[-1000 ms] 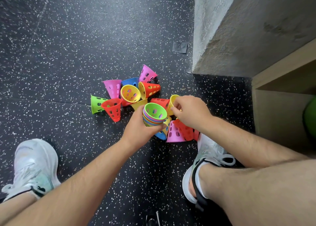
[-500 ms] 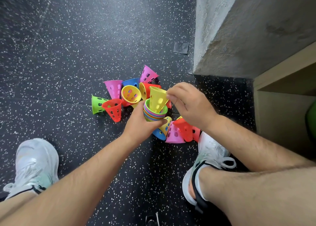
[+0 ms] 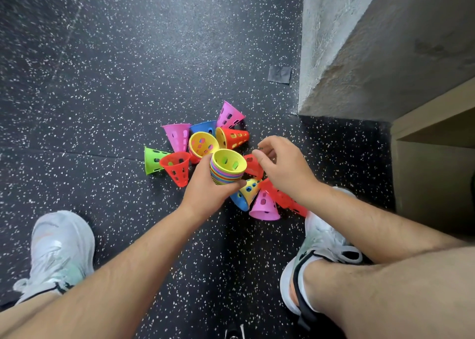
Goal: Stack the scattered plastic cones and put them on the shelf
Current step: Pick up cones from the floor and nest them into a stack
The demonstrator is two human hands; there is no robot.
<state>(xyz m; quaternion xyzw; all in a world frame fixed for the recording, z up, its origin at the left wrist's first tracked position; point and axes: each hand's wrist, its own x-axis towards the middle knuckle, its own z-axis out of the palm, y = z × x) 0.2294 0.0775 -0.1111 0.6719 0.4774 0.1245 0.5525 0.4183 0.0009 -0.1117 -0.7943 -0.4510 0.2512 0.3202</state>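
At centre frame I find the left hand [image 3: 205, 189] with fingers wrapped around the cone stack [image 3: 226, 167], a yellow cone topmost. Just right, the right hand [image 3: 285, 169] hovers empty, fingers loosely curled. Loose cones [image 3: 177, 167] ring both on the speckled floor [image 3: 102, 81].

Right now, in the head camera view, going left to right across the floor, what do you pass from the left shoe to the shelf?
left shoe → green cone → left hand holding the cone stack → right hand → right shoe → shelf
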